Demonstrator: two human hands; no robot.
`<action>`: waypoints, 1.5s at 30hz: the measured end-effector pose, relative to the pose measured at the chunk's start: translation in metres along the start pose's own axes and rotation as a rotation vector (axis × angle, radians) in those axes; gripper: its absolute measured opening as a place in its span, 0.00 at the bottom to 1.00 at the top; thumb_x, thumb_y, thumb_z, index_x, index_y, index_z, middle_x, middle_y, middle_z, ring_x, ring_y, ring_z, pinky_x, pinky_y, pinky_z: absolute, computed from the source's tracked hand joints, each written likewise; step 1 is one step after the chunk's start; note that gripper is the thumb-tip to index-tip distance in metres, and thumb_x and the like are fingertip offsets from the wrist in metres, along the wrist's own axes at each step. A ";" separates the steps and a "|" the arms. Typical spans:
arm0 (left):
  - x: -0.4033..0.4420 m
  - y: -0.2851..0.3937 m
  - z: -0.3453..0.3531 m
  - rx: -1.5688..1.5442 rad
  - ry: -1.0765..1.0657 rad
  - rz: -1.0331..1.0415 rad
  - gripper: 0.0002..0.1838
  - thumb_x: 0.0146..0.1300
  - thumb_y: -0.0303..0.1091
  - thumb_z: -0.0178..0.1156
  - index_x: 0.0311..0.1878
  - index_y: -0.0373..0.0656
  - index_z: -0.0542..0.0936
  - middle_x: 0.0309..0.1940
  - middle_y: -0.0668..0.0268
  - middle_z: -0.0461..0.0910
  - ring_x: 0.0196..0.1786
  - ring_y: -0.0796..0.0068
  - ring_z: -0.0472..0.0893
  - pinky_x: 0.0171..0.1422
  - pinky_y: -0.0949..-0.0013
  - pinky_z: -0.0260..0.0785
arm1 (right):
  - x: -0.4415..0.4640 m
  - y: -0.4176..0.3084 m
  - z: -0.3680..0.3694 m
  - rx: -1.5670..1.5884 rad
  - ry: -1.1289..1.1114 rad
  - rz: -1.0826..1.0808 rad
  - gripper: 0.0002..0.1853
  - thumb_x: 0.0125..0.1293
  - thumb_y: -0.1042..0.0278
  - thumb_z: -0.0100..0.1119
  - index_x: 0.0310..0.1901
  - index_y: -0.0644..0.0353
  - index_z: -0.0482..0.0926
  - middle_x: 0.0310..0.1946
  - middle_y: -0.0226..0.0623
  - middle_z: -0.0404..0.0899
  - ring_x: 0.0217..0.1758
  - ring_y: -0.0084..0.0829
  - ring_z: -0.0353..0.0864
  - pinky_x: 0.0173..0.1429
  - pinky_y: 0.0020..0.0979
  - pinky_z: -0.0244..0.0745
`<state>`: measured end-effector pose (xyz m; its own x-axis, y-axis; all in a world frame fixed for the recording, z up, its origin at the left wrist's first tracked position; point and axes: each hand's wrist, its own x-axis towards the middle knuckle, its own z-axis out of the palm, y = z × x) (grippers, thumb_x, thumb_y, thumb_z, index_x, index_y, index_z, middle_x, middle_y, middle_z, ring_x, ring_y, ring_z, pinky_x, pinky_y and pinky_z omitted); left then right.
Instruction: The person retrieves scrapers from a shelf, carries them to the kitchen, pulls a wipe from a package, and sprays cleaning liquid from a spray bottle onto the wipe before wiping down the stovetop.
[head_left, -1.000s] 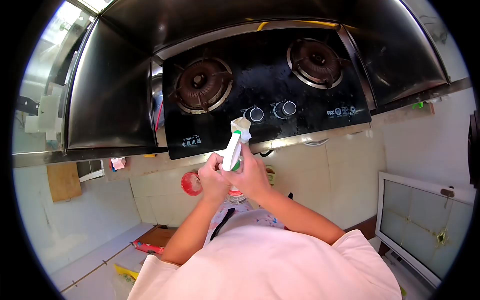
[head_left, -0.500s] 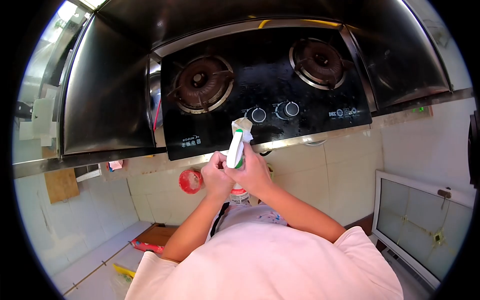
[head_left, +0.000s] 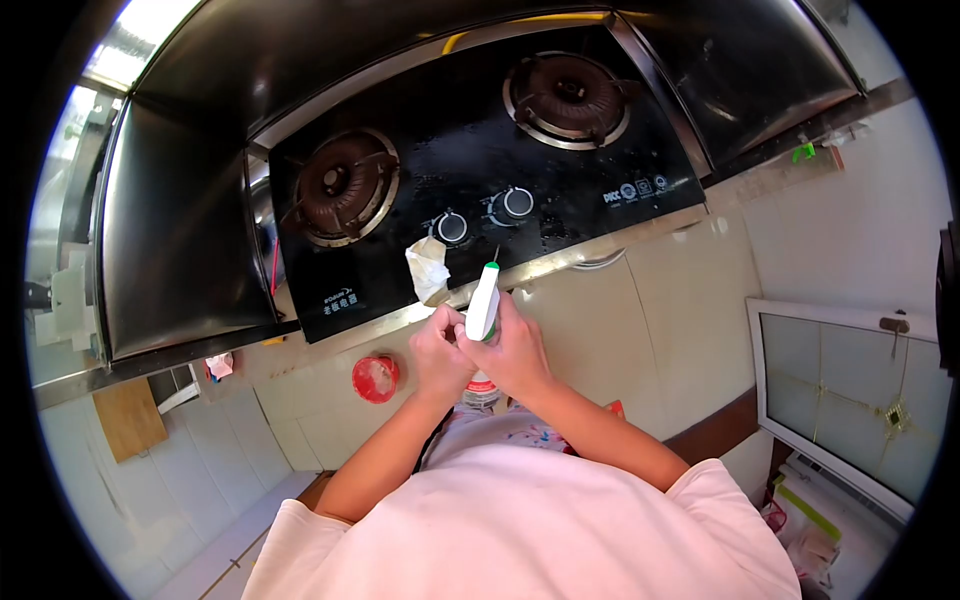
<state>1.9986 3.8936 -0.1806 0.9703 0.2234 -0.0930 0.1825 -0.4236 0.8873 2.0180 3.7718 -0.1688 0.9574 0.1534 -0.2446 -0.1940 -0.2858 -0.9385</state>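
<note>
A spray bottle with a white and green trigger head point(head_left: 483, 305) is held upright in front of me, its nozzle toward the stove. My right hand point(head_left: 513, 350) is wrapped around it just below the head. My left hand point(head_left: 440, 352) is closed against the bottle's left side, its fingers meeting the right hand. Both hands hide most of the bottle. Beyond my left hand, a crumpled white and beige cloth or paper point(head_left: 428, 268) lies at the front edge of the black gas stove point(head_left: 560, 225), near its two knobs point(head_left: 452, 228).
Two burners, left point(head_left: 345, 190) and right point(head_left: 572, 95), sit on the stove. Steel panels point(head_left: 185, 230) flank it. Down below are a red tub point(head_left: 376, 379) and a red and white container point(head_left: 481, 388). A glass-paned door point(head_left: 840, 385) stands at right.
The view has turned, so the stove and the crumpled piece appear farther left. The bottle's nozzle now points to the right of the crumpled piece. Both hands keep their hold.
</note>
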 end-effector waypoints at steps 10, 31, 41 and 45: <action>0.005 0.021 0.046 -0.047 -0.109 0.092 0.15 0.49 0.28 0.73 0.26 0.41 0.71 0.22 0.75 0.73 0.29 0.88 0.68 0.33 0.78 0.64 | -0.010 0.025 -0.036 0.049 0.159 -0.012 0.40 0.51 0.59 0.71 0.62 0.70 0.64 0.42 0.57 0.80 0.44 0.55 0.82 0.45 0.46 0.77; 0.062 0.032 0.031 -0.267 0.193 -0.082 0.10 0.57 0.23 0.59 0.23 0.41 0.69 0.19 0.75 0.71 0.25 0.89 0.66 0.27 0.78 0.57 | 0.073 -0.031 -0.031 -0.145 0.004 -0.208 0.25 0.50 0.59 0.66 0.47 0.65 0.74 0.31 0.53 0.82 0.36 0.55 0.82 0.40 0.44 0.77; 0.073 0.017 0.025 -0.241 0.142 -0.057 0.08 0.56 0.23 0.58 0.24 0.39 0.69 0.18 0.72 0.70 0.24 0.87 0.66 0.26 0.76 0.59 | 0.080 -0.039 -0.027 -0.210 -0.051 -0.090 0.25 0.50 0.61 0.66 0.47 0.66 0.73 0.33 0.54 0.81 0.38 0.56 0.81 0.42 0.45 0.76; 0.065 0.038 0.049 -0.213 0.035 -0.057 0.07 0.54 0.22 0.58 0.24 0.38 0.69 0.17 0.69 0.70 0.24 0.85 0.67 0.27 0.74 0.62 | 0.061 -0.033 -0.058 -0.132 0.033 -0.079 0.32 0.49 0.62 0.67 0.55 0.65 0.69 0.41 0.55 0.80 0.45 0.58 0.80 0.47 0.46 0.76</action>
<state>2.0759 3.8493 -0.1749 0.9527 0.2735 -0.1328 0.1952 -0.2152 0.9569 2.0956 3.7362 -0.1389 0.9754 0.1501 -0.1614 -0.0901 -0.3965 -0.9136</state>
